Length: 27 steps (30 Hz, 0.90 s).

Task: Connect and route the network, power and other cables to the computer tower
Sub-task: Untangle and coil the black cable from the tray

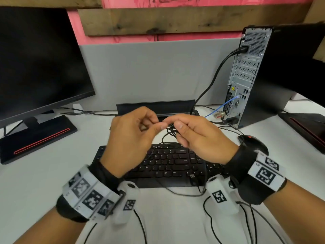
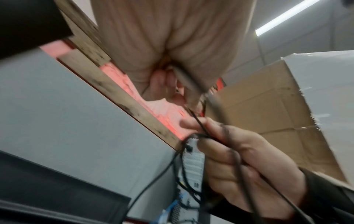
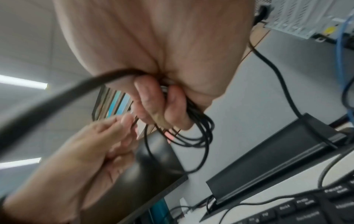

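Note:
A thin black cable is bunched in loops above the keyboard. My right hand grips the coil in its curled fingers. My left hand pinches one strand of that cable right beside it; the fingertips of both hands nearly touch. A USB plug lies at the keyboard's front edge. The computer tower stands at the right with its rear panel facing me. A black power cable and a blue network cable are plugged into it.
A dark monitor on a red-striped base stands at left, another base at far right. A black mouse sits right of the keyboard. A black tray lies against the grey partition. Loose black wires trail over the white desk.

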Tool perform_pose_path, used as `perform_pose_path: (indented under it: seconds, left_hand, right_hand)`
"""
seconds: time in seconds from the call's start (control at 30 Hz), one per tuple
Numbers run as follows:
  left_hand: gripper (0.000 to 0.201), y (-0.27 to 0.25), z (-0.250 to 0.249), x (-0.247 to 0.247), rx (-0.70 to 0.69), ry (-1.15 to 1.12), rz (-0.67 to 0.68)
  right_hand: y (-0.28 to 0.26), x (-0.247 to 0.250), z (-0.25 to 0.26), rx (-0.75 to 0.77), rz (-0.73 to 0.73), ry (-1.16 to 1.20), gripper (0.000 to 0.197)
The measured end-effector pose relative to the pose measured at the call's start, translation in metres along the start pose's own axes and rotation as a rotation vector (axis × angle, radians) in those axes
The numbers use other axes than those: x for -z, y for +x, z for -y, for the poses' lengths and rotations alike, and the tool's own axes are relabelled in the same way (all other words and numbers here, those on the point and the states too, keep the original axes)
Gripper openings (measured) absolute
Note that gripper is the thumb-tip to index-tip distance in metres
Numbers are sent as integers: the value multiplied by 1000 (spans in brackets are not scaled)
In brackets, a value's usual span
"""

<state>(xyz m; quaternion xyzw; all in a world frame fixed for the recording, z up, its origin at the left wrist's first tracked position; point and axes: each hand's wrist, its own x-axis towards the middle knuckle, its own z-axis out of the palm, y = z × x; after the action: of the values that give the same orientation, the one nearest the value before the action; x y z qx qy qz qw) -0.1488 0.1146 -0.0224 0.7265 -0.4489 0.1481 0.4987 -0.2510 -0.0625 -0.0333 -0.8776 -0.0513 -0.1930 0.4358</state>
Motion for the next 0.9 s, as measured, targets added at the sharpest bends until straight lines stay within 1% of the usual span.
perform_pose_path:
  seconds: [0.03, 0.13, 0.17, 0.23, 0.33, 0.43, 0.53, 0.6, 0.67, 0.77, 0.83, 0.9]
  left_hand:
    - [13, 4, 4, 6, -14, 15, 31]
    - [20, 8, 11, 15, -136, 134, 155]
    - [21, 8, 14, 16, -143, 144, 175]
    - [21, 11, 21, 19, -78, 110, 188]
    - [23, 17, 31, 27, 60, 16, 209]
    - [27, 19, 41, 29, 182, -211, 181]
    - [34, 21, 61, 34, 280, -396, 143]
    - [38, 22, 72, 40, 305, -387, 127]
    - [34, 21, 75, 38, 303, -341, 102]
    - [26, 19, 70, 26, 304, -302, 58]
    - [26, 15, 67, 16, 287, -214, 42]
    - [26, 10, 66, 7, 249, -121, 58]
  right_hand:
    - [1, 5, -2, -31, 30, 74, 32]
    - [0, 18, -1, -129, 167, 329, 31]
    - [-1, 23, -1, -165, 202, 383, 35]
    - [-2, 36, -5, -236, 224, 432, 42]
    - [-4, 54, -16, -283, 159, 438, 36]
    - [-4, 64, -19, -284, 78, 459, 34]
    - [-6, 81, -21, -249, -12, 603, 32]
    - [-8, 94, -21, -236, -73, 694, 32]
    - [-9, 100, -20, -229, -102, 766, 34]
    - [-8, 90, -18, -224, -65, 894, 35]
    - [-5, 80, -15, -215, -23, 1005, 36]
    - [-3, 72, -11, -200, -14, 1110, 35]
